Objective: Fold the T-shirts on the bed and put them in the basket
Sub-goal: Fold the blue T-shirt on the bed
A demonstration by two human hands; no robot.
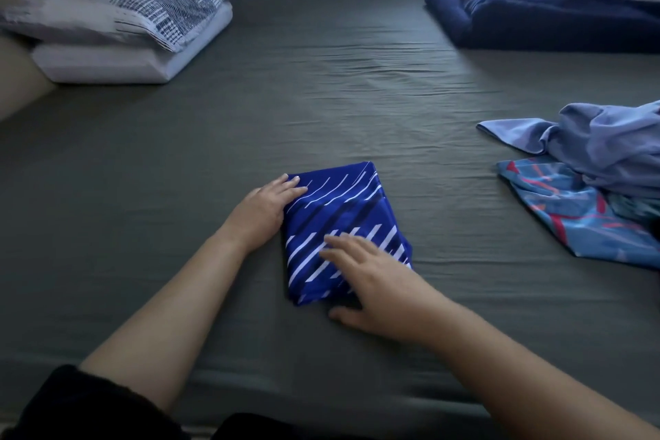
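A blue striped T-shirt lies folded into a small, neat packet in the middle of the bed, close to the person. Its long side runs away from the person, from the near edge toward the far one. The left hand rests against the packet's left edge near the far corner, with its fingers straight and flat, the tips on the cloth. The right hand lies flat on the near part of the packet, fingers spread and straight, and the thumb sits on the sheet just beside the near edge. Neither hand is gripping anything; both only press or touch. So the shirt sits right between the two hands, one on each end of its long side, and both are about as near to it. It looks like the folding of this shirt is done or nearly done, and the next job is likely to lift it, which would need fingers to slide under the two edges. No basket can be seen. Off to the right lie two more shirts not yet folded, a light blue T-shirt on top of a patterned T-shirt, well apart from the hands.
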